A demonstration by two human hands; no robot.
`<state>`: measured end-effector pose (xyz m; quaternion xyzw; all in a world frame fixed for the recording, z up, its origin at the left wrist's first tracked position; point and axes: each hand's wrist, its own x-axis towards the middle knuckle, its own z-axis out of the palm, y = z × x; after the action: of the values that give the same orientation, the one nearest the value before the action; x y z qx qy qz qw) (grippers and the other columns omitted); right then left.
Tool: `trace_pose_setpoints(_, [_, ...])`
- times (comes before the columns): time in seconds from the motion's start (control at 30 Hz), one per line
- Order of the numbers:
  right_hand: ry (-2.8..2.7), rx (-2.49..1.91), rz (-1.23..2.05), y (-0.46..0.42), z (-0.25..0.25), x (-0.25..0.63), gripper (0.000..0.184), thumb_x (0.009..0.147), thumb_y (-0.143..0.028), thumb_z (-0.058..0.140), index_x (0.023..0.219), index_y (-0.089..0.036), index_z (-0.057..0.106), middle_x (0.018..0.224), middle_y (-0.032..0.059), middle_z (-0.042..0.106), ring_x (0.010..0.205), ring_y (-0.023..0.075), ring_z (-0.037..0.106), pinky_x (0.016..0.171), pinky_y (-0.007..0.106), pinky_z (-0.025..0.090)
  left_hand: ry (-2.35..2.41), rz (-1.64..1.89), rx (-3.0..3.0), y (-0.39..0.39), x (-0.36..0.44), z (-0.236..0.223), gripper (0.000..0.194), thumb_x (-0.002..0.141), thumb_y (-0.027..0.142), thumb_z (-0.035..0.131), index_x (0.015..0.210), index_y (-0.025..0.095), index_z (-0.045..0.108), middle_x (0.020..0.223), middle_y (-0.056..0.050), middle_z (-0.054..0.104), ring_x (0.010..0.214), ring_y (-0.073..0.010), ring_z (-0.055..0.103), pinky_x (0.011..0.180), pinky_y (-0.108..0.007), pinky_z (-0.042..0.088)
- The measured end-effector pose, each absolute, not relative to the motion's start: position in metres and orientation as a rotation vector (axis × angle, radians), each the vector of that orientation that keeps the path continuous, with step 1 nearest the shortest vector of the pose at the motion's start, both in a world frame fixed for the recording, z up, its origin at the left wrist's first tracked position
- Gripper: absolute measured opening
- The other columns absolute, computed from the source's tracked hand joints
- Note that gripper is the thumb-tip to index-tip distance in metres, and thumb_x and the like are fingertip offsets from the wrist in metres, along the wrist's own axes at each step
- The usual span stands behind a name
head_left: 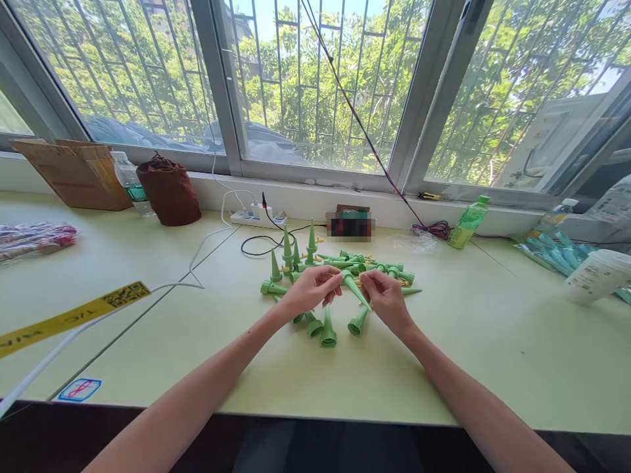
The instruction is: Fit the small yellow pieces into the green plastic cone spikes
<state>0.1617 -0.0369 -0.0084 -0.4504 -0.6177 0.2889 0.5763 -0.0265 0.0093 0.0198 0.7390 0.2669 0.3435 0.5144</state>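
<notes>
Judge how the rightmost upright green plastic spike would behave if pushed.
The rightmost upright green, cone-shaped plastic spike would probably tip if pushed high, being tall and slim. Once down, its round taper may make it roll. It's likely light: similar spikes lying nearby look hollow.

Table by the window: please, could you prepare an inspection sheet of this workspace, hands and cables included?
Surface: pale table, seam across its left part.
Job's things: green spikes, several upright, many lying in a heap.
Clutter: cardboard box, brown bag, green bottle, white cup.
Grippers: bare hands; left hand holds a spike by its wide end; right hand close beside it, grip unclear.
Cables: white cable at left; black cable looped near the power strip; coiled red-black cable at the sill.
Surroundings: barred windows, trees outside.
</notes>
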Motion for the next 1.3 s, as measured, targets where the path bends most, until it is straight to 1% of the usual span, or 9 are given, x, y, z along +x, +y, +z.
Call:
trace_pose_setpoints(0.1, [-1.474,-1.03,0.684,-0.037,-0.01,0.161,0.029,0.091,-0.044,0.054,0.077,-0.019,0.06,0.058,-0.0022,0.05,0.049,0.0119,0.046,0.048,0.025,0.039,0.627,0.799,1.786,0.008,-0.027,0.021,0.038,0.086,0.05,0.057,0.085,0.012,0.06,0.071,-0.004,0.066,0.049,-0.0078,0.054,0.043,-0.019,0.043])
trace_pose_setpoints(0.2, [-1.494,-1.034,0.681,-0.037,-0.011,0.161,0.03,0.091,-0.045,0.054,0.079,-0.019,0.061,0.057,-0.0021,0.05,0.049,0.0119,0.047,0.049,0.025,0.04,0.636,0.804,1.795,0.009,-0.027,0.019,0.037,0.086,0.049,0.058,0.083,0.012,0.059,0.071,-0.004,0.065,0.049,-0.0071,0.052,0.043,-0.018,0.042])
trace_pose_setpoints(0.4, [-1.528,-1.056,0.653,-0.036,-0.013,0.161,0.033,0.091,-0.047,0.053,0.077,-0.018,0.061,0.057,-0.0016,0.051,0.05,0.0118,0.046,0.049,0.025,0.04,0.634,0.882,1.784,0.011,-0.026,0.012,0.033,0.082,0.045,0.065,0.086,0.014,0.055,0.066,-0.001,0.062,0.049,-0.0074,0.051,0.043,-0.018,0.041])
trace_pose_setpoints(0.57, [-1.542,-1.071,0.672,-0.036,-0.014,0.161,0.033,0.091,-0.047,0.054,0.075,-0.019,0.06,0.056,-0.0018,0.051,0.048,0.0117,0.047,0.047,0.024,0.038,0.651,0.947,1.829,0.012,-0.025,0.009,0.033,0.08,0.044,0.067,0.092,0.015,0.057,0.062,0.002,0.057,0.05,-0.0083,0.051,0.046,-0.02,0.043])
trace_pose_setpoints(0.67, [-1.552,-1.085,0.669,-0.037,-0.013,0.161,0.035,0.091,-0.049,0.053,0.074,-0.019,0.058,0.056,-0.002,0.051,0.046,0.0115,0.046,0.046,0.024,0.038,0.678,0.963,1.877,0.012,-0.025,0.008,0.033,0.081,0.044,0.066,0.093,0.015,0.059,0.062,0.002,0.057,0.05,-0.0087,0.051,0.047,-0.021,0.044])
trace_pose_setpoints(0.87, [-1.563,-1.091,0.687,-0.038,-0.011,0.161,0.036,0.091,-0.049,0.053,0.073,-0.019,0.057,0.053,-0.0028,0.049,0.044,0.0108,0.045,0.044,0.024,0.036,0.717,0.99,1.967,0.011,-0.026,0.007,0.028,0.083,0.039,0.064,0.097,0.014,0.061,0.066,0.0,0.061,0.052,-0.0093,0.052,0.052,-0.022,0.047])
trace_pose_setpoints(1.07, [-1.569,-1.103,0.676,-0.04,-0.009,0.16,0.037,0.091,-0.05,0.052,0.071,-0.019,0.058,0.05,-0.0031,0.048,0.042,0.011,0.043,0.043,0.025,0.034,0.733,1.02,2.142,0.011,-0.027,0.008,0.027,0.087,0.039,0.06,0.098,0.015,0.065,0.068,-0.001,0.063,0.054,-0.0103,0.053,0.057,-0.024,0.05])
trace_pose_setpoints(1.2, [-1.582,-1.114,0.669,-0.04,-0.008,0.16,0.038,0.091,-0.051,0.052,0.07,-0.019,0.057,0.05,-0.003,0.047,0.043,0.0113,0.042,0.043,0.025,0.034,0.752,1.051,2.282,0.011,-0.027,0.008,0.024,0.088,0.035,0.059,0.1,0.016,0.067,0.079,-0.004,0.067,0.064,-0.0127,0.059,0.064,-0.025,0.051])
trace_pose_setpoints(1.3, [-1.588,-1.122,0.665,-0.041,-0.009,0.16,0.037,0.091,-0.05,0.052,0.069,-0.02,0.056,0.051,-0.0029,0.047,0.043,0.0116,0.042,0.044,0.025,0.033,0.736,1.052,2.37,0.011,-0.028,0.008,0.022,0.089,0.032,0.058,0.102,0.017,0.067,0.085,-0.004,0.068,0.071,-0.0138,0.06,0.063,-0.024,0.05])
